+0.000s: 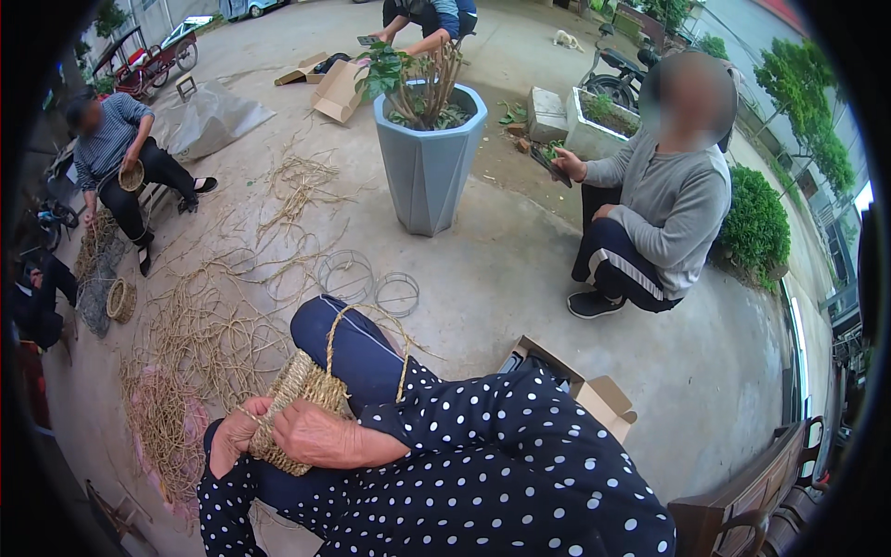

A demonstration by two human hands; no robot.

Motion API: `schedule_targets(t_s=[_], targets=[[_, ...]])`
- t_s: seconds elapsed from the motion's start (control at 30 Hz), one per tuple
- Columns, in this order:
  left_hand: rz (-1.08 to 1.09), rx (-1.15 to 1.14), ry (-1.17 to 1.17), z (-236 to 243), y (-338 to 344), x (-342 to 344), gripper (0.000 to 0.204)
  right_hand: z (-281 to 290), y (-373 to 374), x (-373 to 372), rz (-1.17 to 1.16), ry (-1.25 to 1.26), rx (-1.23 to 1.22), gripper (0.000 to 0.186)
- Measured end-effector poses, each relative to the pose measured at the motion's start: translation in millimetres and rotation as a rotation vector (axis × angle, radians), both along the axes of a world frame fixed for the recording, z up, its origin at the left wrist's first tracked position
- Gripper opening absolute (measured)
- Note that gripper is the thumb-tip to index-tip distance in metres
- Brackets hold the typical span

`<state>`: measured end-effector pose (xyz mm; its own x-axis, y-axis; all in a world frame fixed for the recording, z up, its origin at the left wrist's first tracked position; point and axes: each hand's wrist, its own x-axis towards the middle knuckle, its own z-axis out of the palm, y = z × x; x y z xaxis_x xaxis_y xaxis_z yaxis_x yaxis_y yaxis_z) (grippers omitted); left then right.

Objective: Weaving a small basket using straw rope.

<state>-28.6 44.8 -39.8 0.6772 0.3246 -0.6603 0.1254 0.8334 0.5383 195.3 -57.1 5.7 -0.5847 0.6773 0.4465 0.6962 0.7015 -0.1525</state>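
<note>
A woven straw-rope basket point(302, 376) lies sideways in my lap, against my dark blue trouser leg point(327, 325). My left hand point(237, 436) is closed at its left side, pinching a rope strand. My right hand point(311, 432) rests over the basket's weave with fingers curled and pressed to the strand by my left fingertips. A length of twisted rope point(403, 371) trails in a loop over my knee. Loose rope point(204, 343) is heaped on the concrete to my left, partly over pink material point(153, 413).
A blue-grey planter point(422, 181) stands ahead, near wire rings point(399, 306). A person squats at right point(677, 213); others work at left point(121, 130) and beyond the planter point(432, 23). Cardboard boxes point(603, 404) and a small basket point(121, 299) lie around. Wooden furniture point(696, 515) is at lower right.
</note>
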Motion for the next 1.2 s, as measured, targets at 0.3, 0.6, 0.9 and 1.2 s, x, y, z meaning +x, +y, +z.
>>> schedule_targets(t_s=[0.3, 0.6, 0.9, 1.2], targets=[[-0.021, -0.051, -0.024, -11.1, 6.3, 0.1, 0.033, -11.4, 2.8, -0.9, -0.023, -0.028, -0.028, 0.012], [-0.027, -0.004, -0.061, -14.2, -2.4, -1.9, 0.032, -8.8, -6.6, -9.9, 0.031, -0.067, 0.099, 0.014], [-0.140, 0.211, -0.055, 0.4, -6.1, 17.9, 0.028, -0.1, -3.3, 9.8, -0.057, 0.053, -0.249, 0.017], [-0.184, 0.619, 0.333, 5.9, 5.4, 7.5, 0.015, 49.8, 5.9, 79.4, 0.104, 0.098, -0.691, 0.021]])
